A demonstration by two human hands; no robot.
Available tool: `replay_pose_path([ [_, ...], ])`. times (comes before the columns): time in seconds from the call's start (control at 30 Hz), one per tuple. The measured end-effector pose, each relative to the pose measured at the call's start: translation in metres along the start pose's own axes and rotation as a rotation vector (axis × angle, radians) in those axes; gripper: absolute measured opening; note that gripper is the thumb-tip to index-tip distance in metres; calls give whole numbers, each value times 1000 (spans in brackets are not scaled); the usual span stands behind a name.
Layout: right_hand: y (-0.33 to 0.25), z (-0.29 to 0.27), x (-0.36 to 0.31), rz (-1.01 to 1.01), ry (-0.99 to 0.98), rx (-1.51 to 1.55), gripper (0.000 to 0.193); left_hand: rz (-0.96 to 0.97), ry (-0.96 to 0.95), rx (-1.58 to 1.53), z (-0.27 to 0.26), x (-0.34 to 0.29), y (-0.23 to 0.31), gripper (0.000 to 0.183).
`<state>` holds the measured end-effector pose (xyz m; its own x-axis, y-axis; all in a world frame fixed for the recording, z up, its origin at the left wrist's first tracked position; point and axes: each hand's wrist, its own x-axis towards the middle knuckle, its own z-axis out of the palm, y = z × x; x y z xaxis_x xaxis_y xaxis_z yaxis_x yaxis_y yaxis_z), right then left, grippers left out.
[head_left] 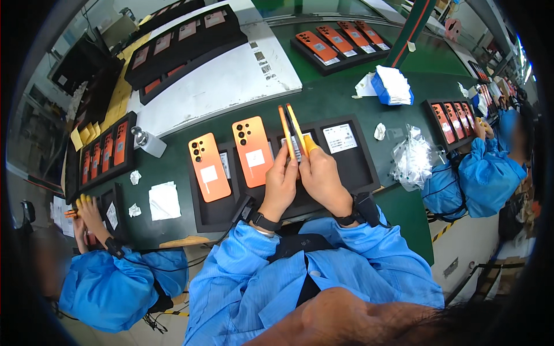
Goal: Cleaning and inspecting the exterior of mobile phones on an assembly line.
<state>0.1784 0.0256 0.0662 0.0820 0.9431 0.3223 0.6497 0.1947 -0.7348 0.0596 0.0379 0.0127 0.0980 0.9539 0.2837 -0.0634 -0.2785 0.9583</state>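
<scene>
In front of me, two orange-yellow phones stand nearly edge-on, close together with a narrow dark gap between them. My left hand [279,183] is closed round the left phone [286,131]. My right hand [324,177], with a yellow covering on a fingertip, grips the right phone [296,130]. Beneath both hands is a black tray [365,164] with white labels [340,138] in its compartments. On the tray's left part lie an orange phone [203,154] and another orange phone [249,135], backs up, each bearing a white sticker.
A spray bottle [151,143] and a white paper sheet [165,201] lie left. A clear plastic bag [412,158] and a blue box of wipes [392,86] are right. More phone trays [332,64] stand farther back. Co-workers in blue sleeves [490,173] sit either side.
</scene>
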Motion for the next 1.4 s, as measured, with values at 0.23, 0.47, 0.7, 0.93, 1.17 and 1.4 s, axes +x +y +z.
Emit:
replay_pose_path([
  [0.23,24,8,-11,5,20,319,31,-87,-87,-16,-5,-2,-1,48],
  [0.47,42,13,-14,109,25,492,31,-112,-71,-18,-4,-2,2,47],
  [0.7,48,21,-10,75,77,506,34,-147,-74,-24,-2,3,-3,47],
  [0.93,43,10,-3,181,-66,586,50,-194,-56,-63,0,11,-3,49],
  [1.17,35,5,-6,-6,-31,635,66,7,-112,18,1,9,20,57],
  [1.4,25,-3,-19,-189,39,364,65,129,-109,-310,2,4,27,51],
])
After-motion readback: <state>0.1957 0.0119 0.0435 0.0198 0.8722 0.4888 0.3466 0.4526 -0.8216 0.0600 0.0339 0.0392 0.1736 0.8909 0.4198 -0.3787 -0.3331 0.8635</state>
